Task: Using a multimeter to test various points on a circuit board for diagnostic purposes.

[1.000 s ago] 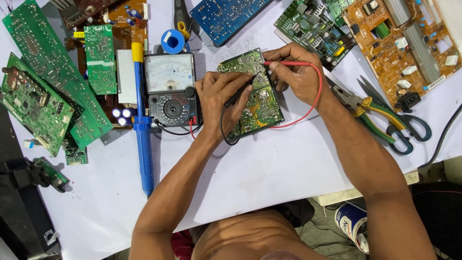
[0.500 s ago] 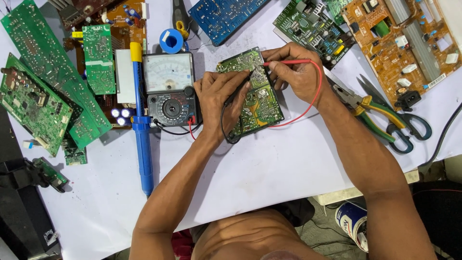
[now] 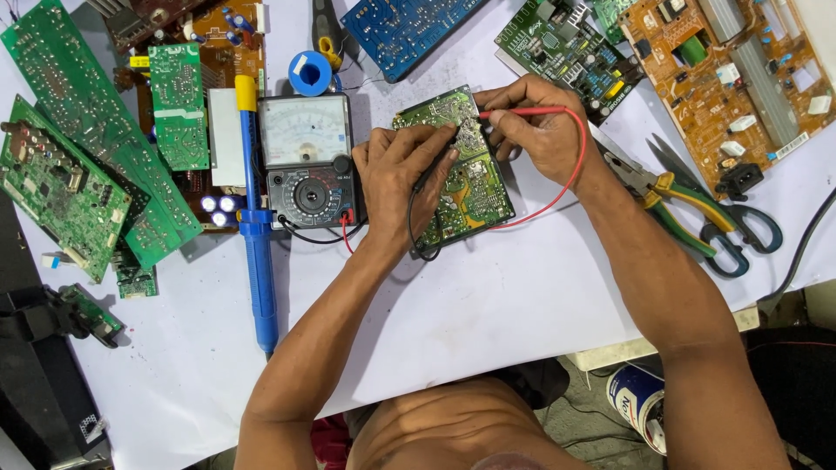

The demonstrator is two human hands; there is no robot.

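A: What lies on the white counter (image 3: 488, 305)?

B: Boards all round, an analog meter (image 3: 306, 161) left of centre, and beside it the small green circuit board (image 3: 461, 187) under both hands.

A: And the hands?

B: The left hand (image 3: 402, 174) lies on the board, fingers curled around what looks like the black probe — it's mostly hidden. The right hand (image 3: 535, 130) pinches the red probe (image 3: 514, 112), tip on the board's upper edge.

A: So, the probing step?

B: I judge so — next calls for steady tips while reading the needle.
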